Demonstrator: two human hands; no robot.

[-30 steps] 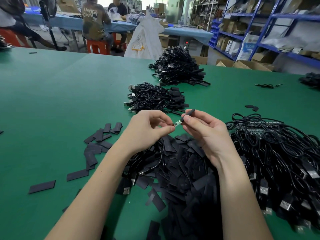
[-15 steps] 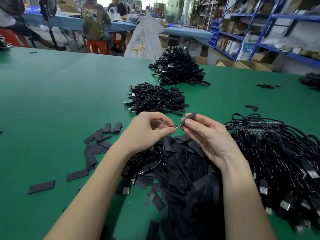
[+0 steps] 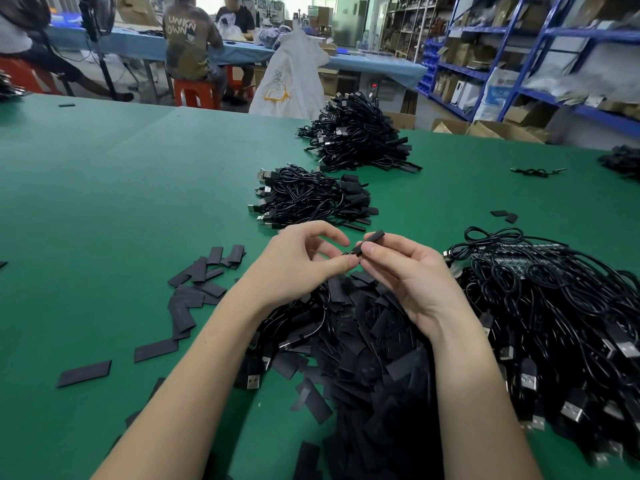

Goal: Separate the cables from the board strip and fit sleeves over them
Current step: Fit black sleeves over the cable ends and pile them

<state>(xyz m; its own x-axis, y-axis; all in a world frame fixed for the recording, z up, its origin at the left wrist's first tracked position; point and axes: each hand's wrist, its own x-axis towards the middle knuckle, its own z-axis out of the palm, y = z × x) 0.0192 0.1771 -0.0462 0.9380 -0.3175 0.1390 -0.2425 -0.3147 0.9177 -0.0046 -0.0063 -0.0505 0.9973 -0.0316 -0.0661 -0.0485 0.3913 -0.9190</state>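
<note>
Your left hand (image 3: 294, 268) pinches the cable end (image 3: 347, 262), fingers clamped on it; right hand (image 3: 412, 275) fingers grip the black sleeve (image 3: 370, 241). Vs 1 s ago: silver board tip now covered by the sleeve, hands closer. Both held above the sleeve pile (image 3: 367, 341) on the green worktop (image 3: 121, 202).

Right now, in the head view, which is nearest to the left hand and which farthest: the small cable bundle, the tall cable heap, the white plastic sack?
From the left hand:
1. Small black cable bundle, just beyond it.
2. Tall black cable heap, farther back, slightly right.
3. White plastic sack, past the green table's far edge.
</note>
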